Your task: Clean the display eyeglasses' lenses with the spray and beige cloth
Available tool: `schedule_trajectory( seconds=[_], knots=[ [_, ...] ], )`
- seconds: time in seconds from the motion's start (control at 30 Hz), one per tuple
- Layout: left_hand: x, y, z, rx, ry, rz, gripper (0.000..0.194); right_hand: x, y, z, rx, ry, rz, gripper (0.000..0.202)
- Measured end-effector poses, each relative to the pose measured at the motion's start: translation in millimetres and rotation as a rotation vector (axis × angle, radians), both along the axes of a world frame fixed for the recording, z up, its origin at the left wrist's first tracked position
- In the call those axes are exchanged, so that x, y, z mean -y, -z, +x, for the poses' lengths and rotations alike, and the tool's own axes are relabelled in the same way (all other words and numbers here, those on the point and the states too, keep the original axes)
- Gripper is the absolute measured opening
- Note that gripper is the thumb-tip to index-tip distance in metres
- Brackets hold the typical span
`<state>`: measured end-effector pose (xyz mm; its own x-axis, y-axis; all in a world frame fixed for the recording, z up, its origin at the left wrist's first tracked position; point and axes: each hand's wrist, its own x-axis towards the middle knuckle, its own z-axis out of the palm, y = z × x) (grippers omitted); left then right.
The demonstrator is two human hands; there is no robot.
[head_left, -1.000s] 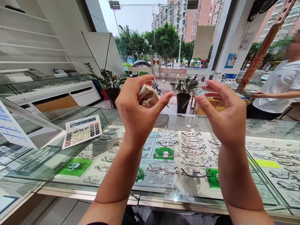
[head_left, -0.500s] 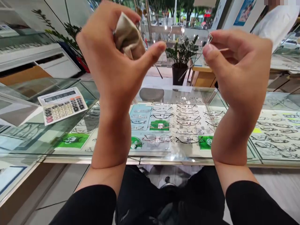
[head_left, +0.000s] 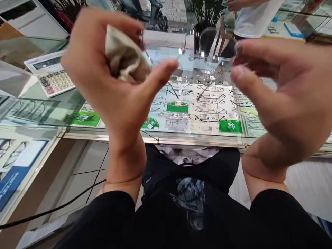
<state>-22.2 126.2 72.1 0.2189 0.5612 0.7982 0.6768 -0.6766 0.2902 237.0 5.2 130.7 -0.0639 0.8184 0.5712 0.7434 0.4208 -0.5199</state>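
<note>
A pair of thin-rimmed eyeglasses (head_left: 185, 43) is held up between my two hands, its clear lenses above the glass counter and its temples pointing down. My left hand (head_left: 116, 65) has a crumpled beige cloth (head_left: 126, 55) in its palm; its index fingertip is at the left end of the frame, and its thumb is stretched out. On the other side, my right hand (head_left: 280, 79) pinches the right end of the glasses between thumb and fingers. Both hands are somewhat blurred.
Rows of eyeglasses (head_left: 210, 102) lie inside the glass display counter (head_left: 181, 138). A calculator (head_left: 53, 74) rests on the counter at left. Beyond are a potted plant (head_left: 204, 15) and a person in a white shirt (head_left: 252, 19).
The view has tilted downward, so the counter appears higher. Both hands still hold the glasses up; they now appear larger and in front of the counter and floor. The cloth remains in my left hand.
</note>
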Motion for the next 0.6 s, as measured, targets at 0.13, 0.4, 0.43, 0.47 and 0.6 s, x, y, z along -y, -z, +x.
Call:
schedule_trajectory(
  seconds=[0.13, 0.4, 0.43, 0.47, 0.6],
  knots=[
    [83.2, 28.3, -9.2, 0.084, -0.002, -0.162, 0.055, 57.8, 40.7, -16.2, -0.083, 0.066, -0.003, 0.030],
    [168.5, 78.3, -23.9, 0.280, 0.034, -0.263, 0.050, 110.1, 106.9, -25.2, -0.266, 0.096, -0.029, 0.025],
    [172.8, 85.2, -23.9, 0.289, 0.052, -0.271, 0.050, 113.9, 116.4, -25.1, -0.292, 0.105, -0.019, 0.024],
    [176.6, 92.3, -23.5, 0.287, 0.067, -0.282, 0.051, 117.3, 126.0, -24.6, -0.316, 0.111, -0.012, 0.023],
    [189.4, 118.3, -19.2, 0.251, 0.095, -0.352, 0.050, 128.8, 161.0, -19.4, -0.374, 0.095, -0.063, 0.021]
  ],
)
